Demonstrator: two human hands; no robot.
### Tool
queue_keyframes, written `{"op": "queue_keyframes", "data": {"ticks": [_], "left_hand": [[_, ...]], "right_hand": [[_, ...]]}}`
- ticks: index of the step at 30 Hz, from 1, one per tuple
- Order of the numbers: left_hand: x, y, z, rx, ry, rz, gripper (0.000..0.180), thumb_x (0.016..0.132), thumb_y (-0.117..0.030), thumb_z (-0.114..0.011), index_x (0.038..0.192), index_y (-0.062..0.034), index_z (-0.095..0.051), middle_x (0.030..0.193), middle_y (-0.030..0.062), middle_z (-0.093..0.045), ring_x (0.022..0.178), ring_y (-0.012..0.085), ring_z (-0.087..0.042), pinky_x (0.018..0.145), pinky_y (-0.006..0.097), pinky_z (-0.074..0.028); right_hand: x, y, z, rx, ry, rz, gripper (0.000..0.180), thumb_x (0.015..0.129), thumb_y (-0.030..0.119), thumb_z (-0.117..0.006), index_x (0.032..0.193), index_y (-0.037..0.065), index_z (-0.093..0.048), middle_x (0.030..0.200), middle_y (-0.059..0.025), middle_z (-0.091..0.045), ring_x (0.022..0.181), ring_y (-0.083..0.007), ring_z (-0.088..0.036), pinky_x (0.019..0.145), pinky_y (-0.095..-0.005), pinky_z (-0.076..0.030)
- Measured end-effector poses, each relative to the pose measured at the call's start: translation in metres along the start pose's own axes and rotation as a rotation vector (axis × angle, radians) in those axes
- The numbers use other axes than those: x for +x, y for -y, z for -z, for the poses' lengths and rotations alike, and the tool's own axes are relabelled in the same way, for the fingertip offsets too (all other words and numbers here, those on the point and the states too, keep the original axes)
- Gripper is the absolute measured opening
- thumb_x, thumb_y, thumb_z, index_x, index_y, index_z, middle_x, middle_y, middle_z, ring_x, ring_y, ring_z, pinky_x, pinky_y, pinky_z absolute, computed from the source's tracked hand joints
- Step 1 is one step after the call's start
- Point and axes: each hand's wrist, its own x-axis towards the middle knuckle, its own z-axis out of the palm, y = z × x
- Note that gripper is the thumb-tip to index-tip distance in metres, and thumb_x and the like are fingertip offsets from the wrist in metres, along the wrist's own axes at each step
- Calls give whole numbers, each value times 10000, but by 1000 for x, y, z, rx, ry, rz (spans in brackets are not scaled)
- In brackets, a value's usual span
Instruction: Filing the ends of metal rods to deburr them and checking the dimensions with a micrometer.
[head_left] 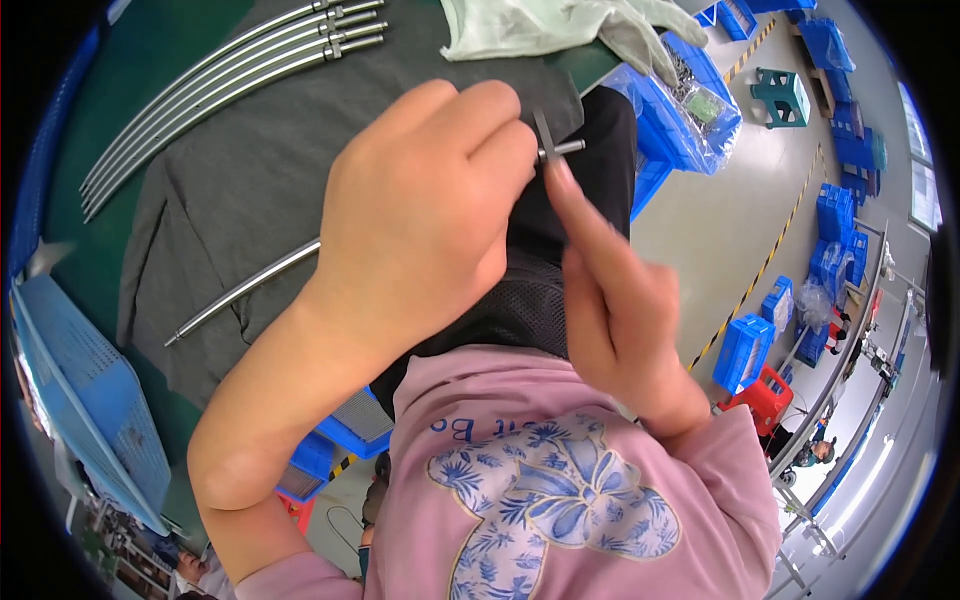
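Blue plastic bins [668, 140] stand beside the surface [120, 120], one holding a clear bag [700, 105] of small metal parts; more blue bins [742, 350] sit stacked on the floor by a yellow-and-black striped line [760, 265]. The left hand [420, 225] has its grip closed around the end of a long metal rod [245, 288] that lies across a grey cloth [250, 170]; the rod's tip shows at the fingertips. The right hand [610, 300] pinches a small metal pin [545, 130] against that tip. Four more curved rods [230, 70] lie together at the cloth's far edge, near pale green gloves [540, 25].
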Motion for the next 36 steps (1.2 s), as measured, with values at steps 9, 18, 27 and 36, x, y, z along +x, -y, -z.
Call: {"op": "queue_keyframes", "data": {"ticks": [9,18,27,36], "left_hand": [[-1,1,1,26,21,-10,161,620,15,-678,676,-17,-530,698,64,-508,582,241,-470,505,327,-382],[-2,0,0,16,4,1,168,609,13,-682,677,-18,-532,692,64,-504,579,239,-471,506,326,-383],[-2,0,-1,-33,-7,12,168,611,20,-681,670,-15,-527,689,63,-504,580,240,-472,507,326,-382],[1,-2,3,-24,35,-8,171,618,19,-683,668,-16,-523,682,66,-502,568,242,-457,497,327,-371]], "right_hand": [[11,6,5,13,65,-37,469,771,-152,-407,1220,-60,-507,647,-121,-539,473,-93,-418,471,-214,-352],[-3,7,12,-1,111,-13,436,793,-139,-413,1217,-71,-494,907,-222,-623,575,-126,-554,557,-217,-421],[-8,3,15,-38,176,-55,449,791,-142,-419,1225,-60,-494,940,-216,-631,552,-135,-556,532,-204,-410],[3,-2,3,-62,85,8,496,768,-142,-432,1246,-28,-496,657,-116,-525,430,-149,-442,441,-220,-352]]}}
